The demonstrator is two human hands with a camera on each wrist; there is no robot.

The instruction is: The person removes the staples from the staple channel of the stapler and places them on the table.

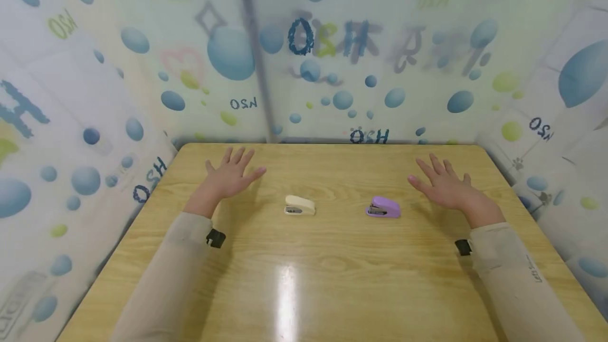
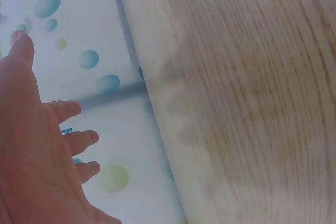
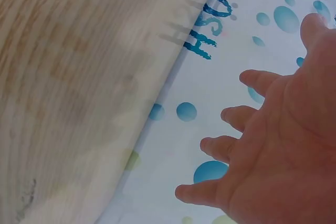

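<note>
A cream stapler (image 1: 300, 205) and a purple stapler (image 1: 383, 207) lie side by side on the wooden table (image 1: 328, 273) in the head view. To the left of the cream one, my left hand (image 1: 228, 178) is held over the table with its fingers spread, holding nothing. My right hand (image 1: 446, 189) is spread in the same way to the right of the purple stapler, touching neither stapler. Each wrist view shows its palm, the left (image 2: 31, 145) and the right (image 3: 289, 140), with fingers apart and nothing in them.
Behind the table's far edge stands a pale curtain-like wall (image 1: 418, 67) with blue and green spots and lettering. Similar patterned sides flank the table on the left (image 1: 95, 146) and the right (image 1: 560, 162). A glare streak lies on the near part of the tabletop.
</note>
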